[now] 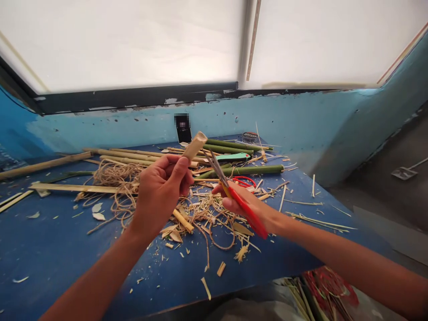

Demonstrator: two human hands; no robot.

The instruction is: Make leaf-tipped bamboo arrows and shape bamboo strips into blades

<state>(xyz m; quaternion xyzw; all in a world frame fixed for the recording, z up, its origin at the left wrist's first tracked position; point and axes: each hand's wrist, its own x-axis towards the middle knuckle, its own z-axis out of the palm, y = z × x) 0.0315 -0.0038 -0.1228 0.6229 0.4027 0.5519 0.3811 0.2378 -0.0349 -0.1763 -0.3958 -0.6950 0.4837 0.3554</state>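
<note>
My left hand [160,189] grips a short pale bamboo piece [195,145], held up and tilted to the right above the blue table [50,249]. A red-handled knife [234,196] sits in my right hand [240,203], its grey blade [216,167] pointing up-left toward the bamboo piece. The blade tip is just below the bamboo's upper end; whether it touches is unclear. Under both hands lies a heap of bamboo shavings and fibre [207,218].
Green and tan bamboo poles [244,170] lie across the table's far side, with a tangle of twine [117,178], red scissors [245,181] and a teal-handled tool [234,157]. A light-blue wall rises behind. Bundled sticks [310,294] sit below the front edge.
</note>
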